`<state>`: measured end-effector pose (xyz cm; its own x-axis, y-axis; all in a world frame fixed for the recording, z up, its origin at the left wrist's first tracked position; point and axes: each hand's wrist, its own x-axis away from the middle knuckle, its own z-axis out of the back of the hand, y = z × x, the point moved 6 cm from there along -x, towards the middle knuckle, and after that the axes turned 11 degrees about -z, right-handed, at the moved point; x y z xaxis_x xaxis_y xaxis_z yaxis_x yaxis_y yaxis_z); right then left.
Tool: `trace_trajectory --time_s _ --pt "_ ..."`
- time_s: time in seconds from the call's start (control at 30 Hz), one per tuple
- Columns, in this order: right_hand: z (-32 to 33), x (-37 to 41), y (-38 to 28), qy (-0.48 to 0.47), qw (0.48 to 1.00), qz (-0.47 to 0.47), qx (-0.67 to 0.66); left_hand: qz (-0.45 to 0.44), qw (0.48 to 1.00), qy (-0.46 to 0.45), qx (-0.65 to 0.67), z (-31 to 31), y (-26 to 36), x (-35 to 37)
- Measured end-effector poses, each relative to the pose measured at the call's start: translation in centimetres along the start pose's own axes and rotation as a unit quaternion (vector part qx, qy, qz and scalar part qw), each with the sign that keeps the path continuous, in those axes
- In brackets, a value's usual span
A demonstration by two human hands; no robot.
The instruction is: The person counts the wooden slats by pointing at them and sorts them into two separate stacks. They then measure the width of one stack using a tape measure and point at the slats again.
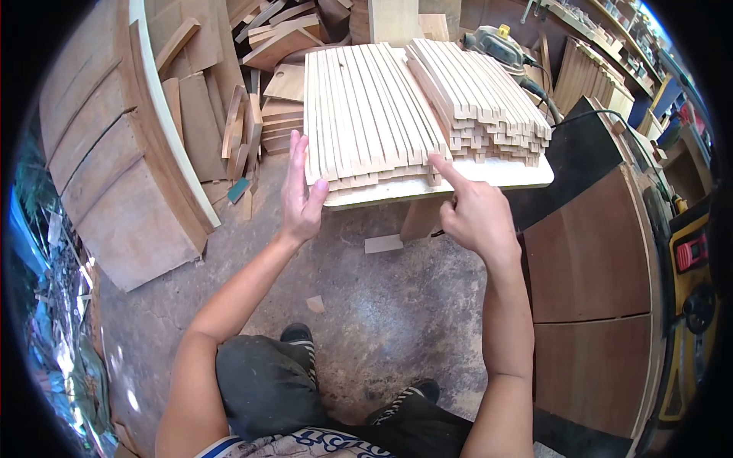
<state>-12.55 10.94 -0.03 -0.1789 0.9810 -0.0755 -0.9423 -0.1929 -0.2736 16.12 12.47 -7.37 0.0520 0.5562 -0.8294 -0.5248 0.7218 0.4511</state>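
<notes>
On the pale board that serves as a table lie two lots of wooden slats. The nearer row of slats lies flat, side by side, and both hands are on it. The left hand presses its palm against the row's left edge, fingers straight and close together, gripping nothing. The right hand has its forefinger stretched out with the tip on the near ends of the slats; the other fingers are curled in and hold nothing. The near ends of this row look mostly level, with a few sitting slightly proud at the right corner, so the evening-up seems well along but not finished. The heaped pile of slats just beside it on the right has stepped, ragged ends and looks untouched. A sander rests behind the pile.
</notes>
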Motion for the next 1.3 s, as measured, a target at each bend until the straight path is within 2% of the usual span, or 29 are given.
trace_trajectory --time_s 0.1,0.17,0.2,0.27,0.33,0.4,0.47,0.5,0.53,0.57,0.67,0.7,0.77,0.83,0.87,0.93,0.97,1.03,1.13,1.17,1.2,1.27,1.3 --pt "-0.1 -0.1 0.3 -0.006 1.0 -0.01 0.007 -0.049 0.996 0.007 -0.07 0.4 1.0 -0.4" --pt "0.5 -0.2 0.6 -0.004 1.0 -0.011 0.003 -0.206 0.969 0.023 -0.134 0.6 3.9 -0.9" --pt "1.0 -0.4 1.0 0.002 0.999 -0.032 0.001 -0.206 0.969 0.021 -0.135 0.4 4.6 -1.1" --pt "1.9 -0.7 2.3 0.008 0.998 -0.054 -0.002 -0.331 0.938 -0.005 -0.105 -0.7 8.5 -1.1" --pt "2.9 -0.9 3.7 0.048 0.996 -0.063 -0.04 -0.373 0.923 -0.092 0.017 -2.5 12.5 -1.5" --pt "4.9 -0.2 4.4 0.074 0.986 -0.072 -0.128 -0.387 0.874 -0.29 0.055 -3.8 16.6 0.3" --pt "6.4 0.0 5.9 0.113 0.966 -0.044 -0.23 -0.365 0.82 -0.432 0.088 -5.0 23.0 0.1" --pt "7.3 0.3 6.4 0.111 0.956 -0.051 -0.266 -0.363 0.819 -0.436 0.088 -4.9 25.2 0.5" --pt "8.1 0.5 6.9 0.14 0.952 -0.017 -0.271 -0.338 0.794 -0.499 0.078 -5.2 26.9 1.7" --pt "8.6 0.8 7.1 0.133 0.941 -0.012 -0.312 -0.31 0.766 -0.559 0.066 -5.3 28.0 3.0" --pt "10.2 2.3 6.3 0.116 0.912 0.017 -0.394 -0.221 0.716 -0.642 0.161 -4.2 28.4 4.0" --pt "10.2 3.0 4.9 0.059 0.913 0.049 -0.401 -0.219 0.714 -0.646 0.158 -4.1 28.0 3.4" --pt "9.3 4.4 2.2 -0.05 0.912 0.137 -0.385 -0.079 0.858 -0.485 0.147 -3.6 25.2 -1.4" --pt "8.2 5.7 -0.7 -0.117 0.918 0.233 -0.299 0.003 0.901 -0.416 0.122 -2.9 20.3 -2.0" --pt "7.1 6.3 -2.2 -0.141 0.921 0.272 -0.241 0.009 0.902 -0.415 0.12 -3.3 19.3 -2.4" --pt "4.9 7.2 -4.6 -0.17 0.918 0.307 -0.183 0.18 0.898 -0.379 0.136 -3.1 16.3 -2.0" --pt "3.7 7.5 -5.1 -0.177 0.921 0.304 -0.167 0.186 0.898 -0.376 0.131 -3.4 15.6 -1.1" --pt "1.0 7.8 -5.7 -0.195 0.929 0.291 -0.119 0.196 0.864 -0.413 0.213 -5.4 15.1 1.0" --pt "-0.4 7.8 -5.7 -0.185 0.938 0.284 -0.076 0.237 0.853 -0.415 0.21 -5.7 14.5 1.6" --pt "-0.3 7.7 -5.7 -0.187 0.94 0.276 -0.066 0.293 0.828 -0.44 0.186 -5.8 13.9 1.9" --pt "-0.7 7.9 -5.7 -0.193 0.938 0.278 -0.071 0.3 0.826 -0.44 0.184 -6.0 13.8 2.1" --pt "-0.3 7.6 -5.2 -0.14 0.948 0.266 -0.108 0.289 0.852 -0.372 0.227 -6.2 13.7 1.5" --pt "-0.2 7.6 -5.3 -0.151 0.947 0.262 -0.108 0.278 0.854 -0.36 0.252 -6.4 13.5 1.5"
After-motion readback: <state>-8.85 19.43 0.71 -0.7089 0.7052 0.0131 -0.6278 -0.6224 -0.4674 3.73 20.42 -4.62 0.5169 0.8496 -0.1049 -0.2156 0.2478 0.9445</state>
